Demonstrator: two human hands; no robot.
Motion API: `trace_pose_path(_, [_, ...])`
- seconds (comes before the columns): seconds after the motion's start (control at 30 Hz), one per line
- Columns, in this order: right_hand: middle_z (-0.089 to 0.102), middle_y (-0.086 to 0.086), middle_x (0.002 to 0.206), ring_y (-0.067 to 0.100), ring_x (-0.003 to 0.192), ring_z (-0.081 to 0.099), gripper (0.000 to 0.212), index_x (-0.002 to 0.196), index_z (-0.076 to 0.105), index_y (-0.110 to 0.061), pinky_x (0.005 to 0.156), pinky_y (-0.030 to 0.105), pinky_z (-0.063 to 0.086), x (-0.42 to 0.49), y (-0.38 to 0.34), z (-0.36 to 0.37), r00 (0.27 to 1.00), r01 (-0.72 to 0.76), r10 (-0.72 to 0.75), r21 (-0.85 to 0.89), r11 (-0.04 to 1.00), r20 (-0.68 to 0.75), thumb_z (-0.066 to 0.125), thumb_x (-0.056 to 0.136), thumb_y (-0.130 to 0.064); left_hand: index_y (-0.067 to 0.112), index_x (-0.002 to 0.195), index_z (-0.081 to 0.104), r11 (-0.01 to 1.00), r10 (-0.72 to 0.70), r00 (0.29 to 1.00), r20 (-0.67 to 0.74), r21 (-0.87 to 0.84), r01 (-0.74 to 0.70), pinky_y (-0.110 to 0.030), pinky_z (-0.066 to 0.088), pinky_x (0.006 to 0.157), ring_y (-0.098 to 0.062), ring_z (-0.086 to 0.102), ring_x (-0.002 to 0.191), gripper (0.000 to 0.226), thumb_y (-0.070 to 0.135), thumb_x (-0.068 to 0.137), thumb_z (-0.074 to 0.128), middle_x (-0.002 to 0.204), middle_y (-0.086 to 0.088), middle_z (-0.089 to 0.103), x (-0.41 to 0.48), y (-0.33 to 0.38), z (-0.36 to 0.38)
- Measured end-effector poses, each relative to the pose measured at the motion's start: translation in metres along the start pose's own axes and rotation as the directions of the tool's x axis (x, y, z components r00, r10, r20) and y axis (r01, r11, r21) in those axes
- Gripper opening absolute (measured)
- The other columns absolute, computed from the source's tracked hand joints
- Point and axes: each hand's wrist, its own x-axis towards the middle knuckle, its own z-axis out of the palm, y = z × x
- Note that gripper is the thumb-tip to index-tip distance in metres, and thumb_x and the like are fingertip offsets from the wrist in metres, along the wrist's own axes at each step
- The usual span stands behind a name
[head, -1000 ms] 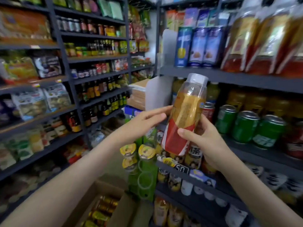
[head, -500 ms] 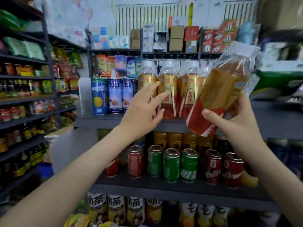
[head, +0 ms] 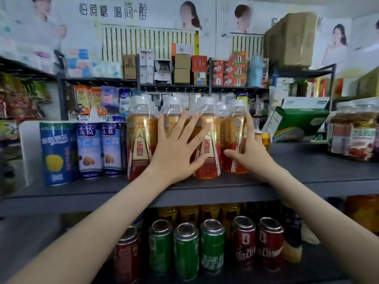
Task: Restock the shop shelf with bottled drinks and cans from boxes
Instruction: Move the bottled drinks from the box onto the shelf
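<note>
The bottle (head: 234,128) with the gold and red label stood upright on the shelf (head: 307,173), at the right end of the row of matching bottles (head: 140,140). Half a second before, it had been tilted in the air, above and to the right of that row, so it had come down and straightened.

The right hand (head: 248,152) still gripped it low on its right side. The fingers were curled round the far side and the thumb reached across the front of the red part of the label.

The left hand (head: 176,148), which earlier had only reached toward the row with loose fingers, was now spread wide and flat. Its palm and fingers pressed against the fronts of 2 bottles just left of the held one. Its thumb touched the lower label of the bottle next to the right hand.

Well left of the left hand stood 3 blue cans (head: 89,148), as before. Just right of the right hand, behind its knuckles, a gold can (head: 263,138) showed on the same shelf. On the level below both forearms stood green cans (head: 185,249) and red cans (head: 244,240), where they had been earlier.
</note>
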Motion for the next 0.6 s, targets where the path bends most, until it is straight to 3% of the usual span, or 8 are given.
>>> trace_pose_path(0.13, [0.031,0.022,0.135,0.044,0.127,0.036,0.131,0.129,-0.036,-0.058,0.110,0.056,0.028,0.010,0.002,0.008,0.989,-0.036,0.041,-0.038,0.999,0.141,0.079,0.074,-0.027,0.027,0.150,0.024,1.000,-0.001,0.999,-0.043,-0.023,0.000,-0.071,0.009,0.107,-0.031,0.016,0.145,0.070,0.061,0.091,0.034,0.157,-0.010,0.023,0.001,-0.001,0.003])
trace_pose_path(0.37, [0.028,0.024,0.135,0.047,0.126,0.032,0.120,0.123,-0.040,-0.048,0.109,0.055,0.027,0.018,-0.008,0.024,0.994,0.004,0.009,-0.122,0.993,0.105,0.072,0.081,-0.037,0.026,0.150,0.024,1.000,0.001,0.998,-0.064,-0.024,-0.002,-0.071,0.010,0.107,-0.032,0.019,0.144,0.071,0.061,0.090,0.032,0.157,-0.010,0.024,0.001,-0.003,0.005])
trace_pose_path(0.6, [0.009,0.022,0.153,0.046,0.139,0.014,0.117,0.143,-0.030,-0.037,0.111,0.055,0.020,0.010,-0.015,0.015,0.985,-0.017,0.056,-0.229,0.973,0.165,0.071,0.083,-0.036,0.026,0.150,0.020,1.000,-0.014,1.000,0.022,0.002,0.014,-0.070,0.006,0.109,-0.034,0.018,0.144,0.070,0.062,0.090,0.028,0.156,-0.013,0.023,0.001,-0.001,-0.003])
